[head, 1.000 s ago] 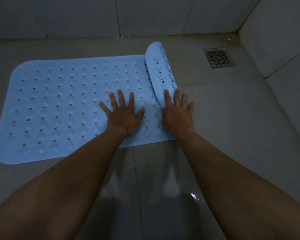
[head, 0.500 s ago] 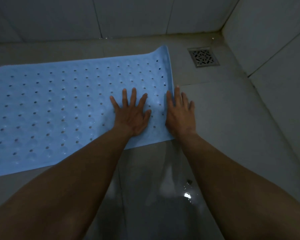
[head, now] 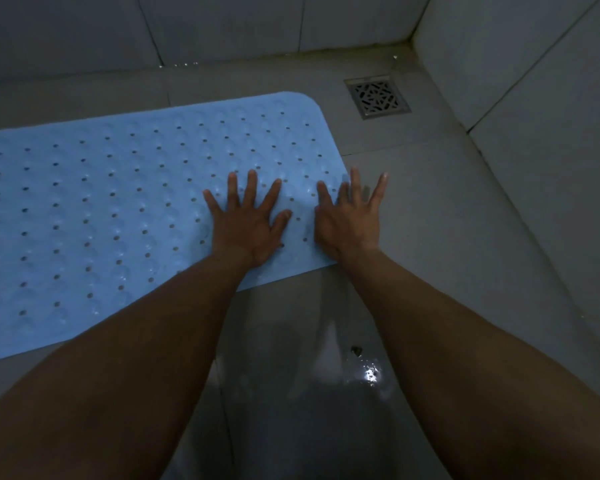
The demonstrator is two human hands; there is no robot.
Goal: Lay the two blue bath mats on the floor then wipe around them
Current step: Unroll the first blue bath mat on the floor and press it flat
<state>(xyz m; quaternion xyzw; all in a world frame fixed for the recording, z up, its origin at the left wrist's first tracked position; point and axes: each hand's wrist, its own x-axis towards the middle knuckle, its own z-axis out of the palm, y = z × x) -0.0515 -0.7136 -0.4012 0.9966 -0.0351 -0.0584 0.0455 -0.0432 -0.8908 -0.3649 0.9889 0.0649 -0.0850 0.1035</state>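
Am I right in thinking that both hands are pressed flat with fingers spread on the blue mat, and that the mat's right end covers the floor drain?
Not quite. Both the left hand and the right hand are pressed flat, fingers spread, at the right end of the blue mat, but the head view shows the floor drain uncovered, lying on bare floor beyond the mat's far right corner.

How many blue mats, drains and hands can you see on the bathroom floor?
Blue bath mats: 1
Floor drains: 1
Hands: 2, the left hand flat on the mat, the right hand flat over its edge
Total: 4
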